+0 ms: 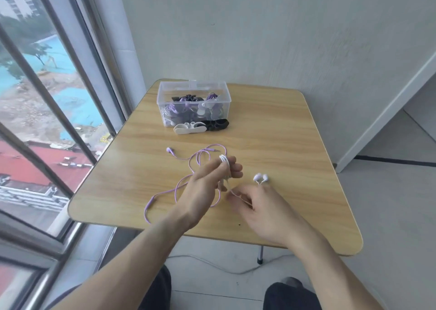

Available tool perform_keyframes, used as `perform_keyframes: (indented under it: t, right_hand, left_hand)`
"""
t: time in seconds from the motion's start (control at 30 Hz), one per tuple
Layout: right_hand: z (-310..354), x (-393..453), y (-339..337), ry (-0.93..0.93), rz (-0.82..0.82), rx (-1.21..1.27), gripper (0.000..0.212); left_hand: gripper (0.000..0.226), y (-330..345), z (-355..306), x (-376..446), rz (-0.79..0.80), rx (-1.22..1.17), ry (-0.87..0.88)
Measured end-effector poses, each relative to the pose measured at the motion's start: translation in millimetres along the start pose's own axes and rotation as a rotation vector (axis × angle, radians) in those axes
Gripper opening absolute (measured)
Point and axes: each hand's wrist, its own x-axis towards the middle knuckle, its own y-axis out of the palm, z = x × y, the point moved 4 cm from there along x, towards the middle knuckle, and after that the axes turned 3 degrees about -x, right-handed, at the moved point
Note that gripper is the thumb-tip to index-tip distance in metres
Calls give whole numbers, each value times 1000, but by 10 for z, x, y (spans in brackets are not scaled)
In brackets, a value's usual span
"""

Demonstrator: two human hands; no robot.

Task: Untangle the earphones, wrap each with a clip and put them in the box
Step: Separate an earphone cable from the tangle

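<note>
My left hand [207, 187] is raised over the table's middle with white earphone cable [223, 159] coiled round its fingers. My right hand [259, 206] pinches the loose end of that white cable just to the right; it is blurred. The two white earbuds [260, 177] lie on the table beyond my right hand. A purple earphone [188, 166] lies loose in loops under and left of my left hand, its earbud [169, 149] at the far left. A white clip [190, 128] and a black clip [217, 124] lie in front of the clear plastic box [165, 92].
The box stands at the back of the wooden table [295, 144] and holds several wrapped earphones and clips. A window runs along the left side. A white wall stands behind the table. My knees show below the table's near edge.
</note>
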Motion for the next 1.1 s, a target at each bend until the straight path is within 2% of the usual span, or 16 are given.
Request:
perform_keyframes:
  t: [0.13, 0.23, 0.3, 0.37, 0.43, 0.6, 0.73, 0.83, 0.97, 1.03, 1.1]
  right_hand:
    - [9, -60, -174, -38, -35, 82, 30]
    - [-8, -111, -276, -65, -57, 97, 23]
    - [-79, -123, -349, -26, -146, 96, 23]
    - [-191, -129, -416, 17, -220, 151, 30]
    - [-271, -137, -460, 15, -223, 215, 28]
    - [-266, -127, -305, -33, -169, 129, 25]
    - [-130, -68, 10, -66, -85, 121, 23]
    - [-59, -35, 141, -55, -42, 122, 18]
    - [-14, -21, 158, -32, -40, 98, 22]
    - [-7, -33, 151, -20, -31, 68, 34]
    - [-13, -47, 118, 0, -28, 3, 34]
  left_hand:
    - [30, 75, 60, -64, 145, 353, 74]
    - [44, 125, 84, -107, 274, 520, 68]
    - [55, 129, 103, -122, 354, 580, -5]
    - [60, 127, 115, -126, 397, 515, -92]
    - [58, 93, 88, -106, 356, 328, -136]
    - [44, -52, -5, -20, 187, -264, -119]
    - [31, -64, 0, -4, 120, -458, -103]
    - [30, -37, 15, -8, 81, -477, -117]
    - [29, -40, 0, -8, 30, -351, -79]
    - [28, -28, 16, -11, 3, -189, -45]
    - [25, -3, 63, -20, -4, 46, 23]
